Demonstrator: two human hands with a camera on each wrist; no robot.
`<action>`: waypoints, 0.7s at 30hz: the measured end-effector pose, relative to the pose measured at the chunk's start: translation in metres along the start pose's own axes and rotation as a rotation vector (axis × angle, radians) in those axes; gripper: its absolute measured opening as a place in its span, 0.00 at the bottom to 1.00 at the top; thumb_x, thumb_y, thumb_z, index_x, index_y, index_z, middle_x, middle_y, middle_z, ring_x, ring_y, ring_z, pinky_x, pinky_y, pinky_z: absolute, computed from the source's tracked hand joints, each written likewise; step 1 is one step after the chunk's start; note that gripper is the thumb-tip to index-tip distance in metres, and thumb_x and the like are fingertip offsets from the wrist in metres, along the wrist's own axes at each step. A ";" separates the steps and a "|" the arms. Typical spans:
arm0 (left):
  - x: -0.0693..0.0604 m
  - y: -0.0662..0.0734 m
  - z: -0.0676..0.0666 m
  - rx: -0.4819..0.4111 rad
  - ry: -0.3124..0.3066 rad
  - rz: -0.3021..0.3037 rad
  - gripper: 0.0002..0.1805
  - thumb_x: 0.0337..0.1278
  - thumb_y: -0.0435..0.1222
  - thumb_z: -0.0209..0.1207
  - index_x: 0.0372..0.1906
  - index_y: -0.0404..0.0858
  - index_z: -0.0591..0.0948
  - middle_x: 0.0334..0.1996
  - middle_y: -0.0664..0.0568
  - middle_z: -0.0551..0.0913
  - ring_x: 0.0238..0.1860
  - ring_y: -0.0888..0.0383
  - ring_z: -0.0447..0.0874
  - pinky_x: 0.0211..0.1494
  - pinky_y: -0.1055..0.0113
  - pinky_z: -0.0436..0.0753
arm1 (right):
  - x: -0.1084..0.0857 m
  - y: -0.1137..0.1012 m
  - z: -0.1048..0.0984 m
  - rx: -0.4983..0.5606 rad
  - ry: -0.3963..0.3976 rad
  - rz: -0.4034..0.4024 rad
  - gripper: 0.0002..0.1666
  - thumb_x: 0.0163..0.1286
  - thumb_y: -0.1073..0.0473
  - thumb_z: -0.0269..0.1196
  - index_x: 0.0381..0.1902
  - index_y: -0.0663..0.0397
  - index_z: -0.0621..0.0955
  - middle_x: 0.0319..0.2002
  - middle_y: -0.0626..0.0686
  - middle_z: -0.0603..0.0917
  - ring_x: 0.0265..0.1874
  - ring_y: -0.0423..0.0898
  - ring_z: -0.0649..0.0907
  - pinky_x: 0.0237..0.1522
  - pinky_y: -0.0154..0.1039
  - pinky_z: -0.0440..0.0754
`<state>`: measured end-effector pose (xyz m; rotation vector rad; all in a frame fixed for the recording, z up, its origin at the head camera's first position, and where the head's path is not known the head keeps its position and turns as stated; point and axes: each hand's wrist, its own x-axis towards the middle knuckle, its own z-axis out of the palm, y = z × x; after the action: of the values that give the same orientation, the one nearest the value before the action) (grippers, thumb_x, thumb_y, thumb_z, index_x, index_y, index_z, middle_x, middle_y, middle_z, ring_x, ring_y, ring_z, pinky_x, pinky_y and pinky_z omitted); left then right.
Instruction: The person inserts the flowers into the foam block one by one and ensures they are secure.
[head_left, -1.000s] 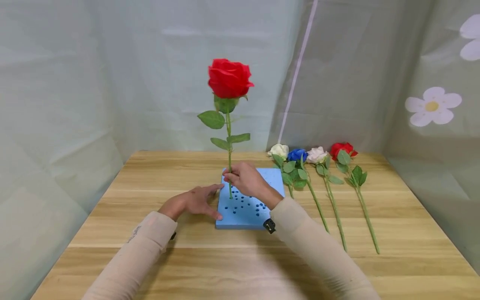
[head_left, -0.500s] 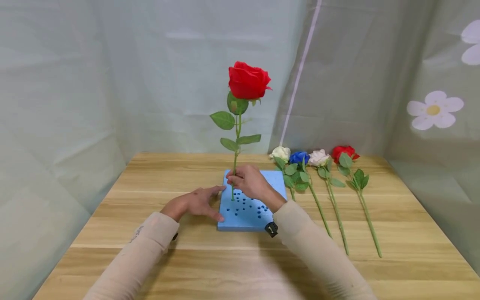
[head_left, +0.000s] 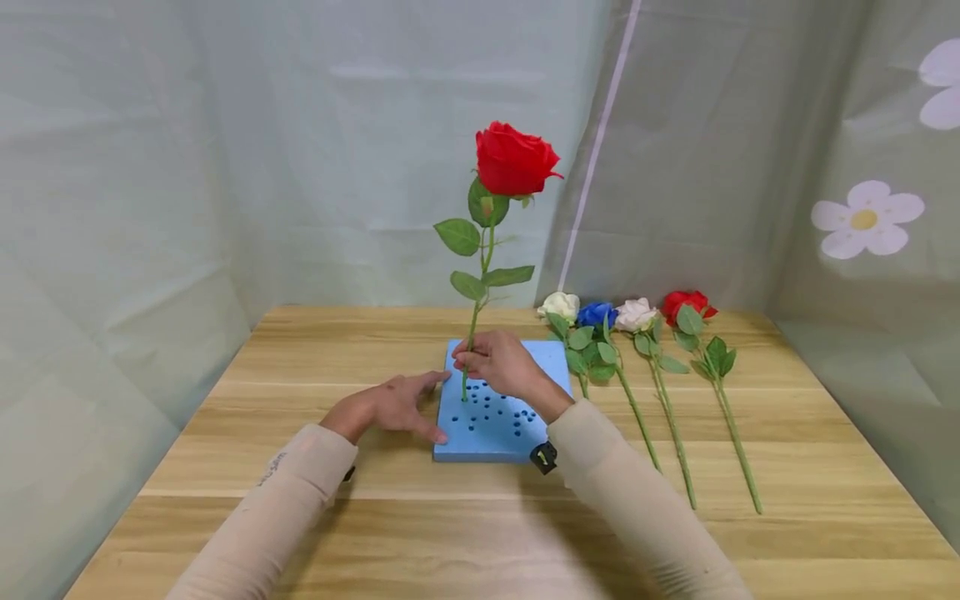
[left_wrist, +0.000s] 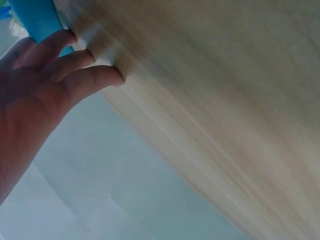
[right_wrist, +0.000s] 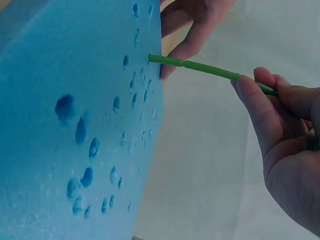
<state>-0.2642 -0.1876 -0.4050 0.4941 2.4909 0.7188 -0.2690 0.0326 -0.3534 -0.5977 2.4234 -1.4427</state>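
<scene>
Right hand [head_left: 498, 362] pinches long-stemmed red rose [head_left: 516, 162], which, top-heavy, could tip rightward; spread-fingered left hand [head_left: 397, 404] touches perforated blue foam slab [head_left: 501, 433].

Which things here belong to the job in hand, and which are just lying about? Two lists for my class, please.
In the job:
held red rose
blue board with holes
right hand, pinching the stem
left hand, at the board's edge

Lying about, perhaps for later:
white rose
blue rose
pale pink rose
second red rose
</scene>
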 end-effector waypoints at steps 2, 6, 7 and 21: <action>0.001 0.001 0.000 0.000 0.000 -0.002 0.62 0.40 0.60 0.75 0.79 0.46 0.55 0.74 0.38 0.61 0.74 0.42 0.58 0.72 0.42 0.61 | 0.000 -0.001 -0.003 -0.068 -0.016 -0.023 0.12 0.76 0.63 0.58 0.47 0.65 0.85 0.43 0.62 0.88 0.39 0.48 0.88 0.43 0.38 0.85; 0.003 0.001 0.001 0.005 -0.003 -0.009 0.62 0.40 0.60 0.75 0.79 0.46 0.56 0.74 0.38 0.61 0.74 0.42 0.58 0.71 0.41 0.61 | 0.001 -0.005 -0.007 -0.197 -0.051 -0.073 0.12 0.75 0.61 0.60 0.46 0.62 0.87 0.39 0.59 0.89 0.32 0.48 0.86 0.34 0.35 0.81; 0.002 0.001 0.000 0.007 -0.002 -0.010 0.62 0.40 0.60 0.75 0.79 0.47 0.56 0.74 0.38 0.61 0.74 0.42 0.58 0.71 0.41 0.61 | 0.002 -0.006 -0.007 -0.219 -0.055 -0.087 0.12 0.75 0.60 0.60 0.48 0.61 0.86 0.40 0.58 0.89 0.33 0.47 0.85 0.33 0.35 0.80; 0.000 -0.001 -0.001 -0.013 -0.008 0.013 0.61 0.42 0.60 0.74 0.80 0.48 0.55 0.75 0.38 0.60 0.75 0.41 0.57 0.72 0.40 0.60 | 0.002 -0.005 -0.019 -0.225 -0.006 -0.034 0.29 0.75 0.52 0.61 0.69 0.57 0.73 0.57 0.55 0.84 0.56 0.50 0.83 0.56 0.46 0.80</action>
<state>-0.2650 -0.1889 -0.4053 0.5084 2.4764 0.7367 -0.2774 0.0439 -0.3400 -0.6926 2.6025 -1.1865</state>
